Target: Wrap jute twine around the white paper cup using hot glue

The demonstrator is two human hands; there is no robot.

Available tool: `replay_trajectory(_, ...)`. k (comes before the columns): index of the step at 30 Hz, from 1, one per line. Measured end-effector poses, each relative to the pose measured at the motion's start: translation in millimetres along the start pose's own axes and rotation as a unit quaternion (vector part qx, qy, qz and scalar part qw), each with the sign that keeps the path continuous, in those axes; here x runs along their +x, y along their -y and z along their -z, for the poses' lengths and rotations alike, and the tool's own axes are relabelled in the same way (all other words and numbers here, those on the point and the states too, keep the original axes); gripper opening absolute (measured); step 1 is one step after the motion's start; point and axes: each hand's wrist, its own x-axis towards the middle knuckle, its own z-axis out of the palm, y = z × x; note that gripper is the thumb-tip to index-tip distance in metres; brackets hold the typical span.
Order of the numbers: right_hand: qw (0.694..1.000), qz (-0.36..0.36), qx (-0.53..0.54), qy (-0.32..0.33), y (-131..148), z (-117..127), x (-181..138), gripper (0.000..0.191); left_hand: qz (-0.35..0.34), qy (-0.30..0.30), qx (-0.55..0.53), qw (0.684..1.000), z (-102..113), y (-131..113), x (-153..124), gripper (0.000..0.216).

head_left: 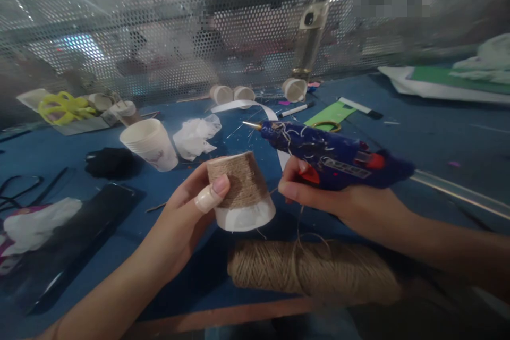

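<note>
My left hand (187,212) grips an upturned white paper cup (241,191) wound most of the way with brown jute twine; the thumb has a bandage on it. My right hand (319,194) holds a blue glue gun (330,156), a finger on its orange trigger, its metal tip pointing left just above the cup. A strand of twine runs from the cup down to a thick twine spool (314,271) lying on the blue table near its front edge.
On the table: a tilted white paper cup (149,143), crumpled tissue (195,135), a black phone (79,234), yellow scissors (64,107), small cups (233,94), a marker (295,110), green paper (330,114). A perforated metal screen (159,37) stands behind.
</note>
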Motion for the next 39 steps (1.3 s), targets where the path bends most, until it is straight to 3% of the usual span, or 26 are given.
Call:
replay_trajectory(18, 0.999, -0.022, -0.040, 0.018, 3.7, 1.8, 1.0, 0.024, 0.015, -0.011, 0.019, 1.000, -5.2, -5.5, -4.8, 0.048)
replay_trajectory(39, 1.000, -0.022, -0.008, 0.020, 4.0, 0.0, -0.3, 0.019, 0.012, -0.035, 0.028, 0.999, -10.0, -7.2, -6.7, 0.056)
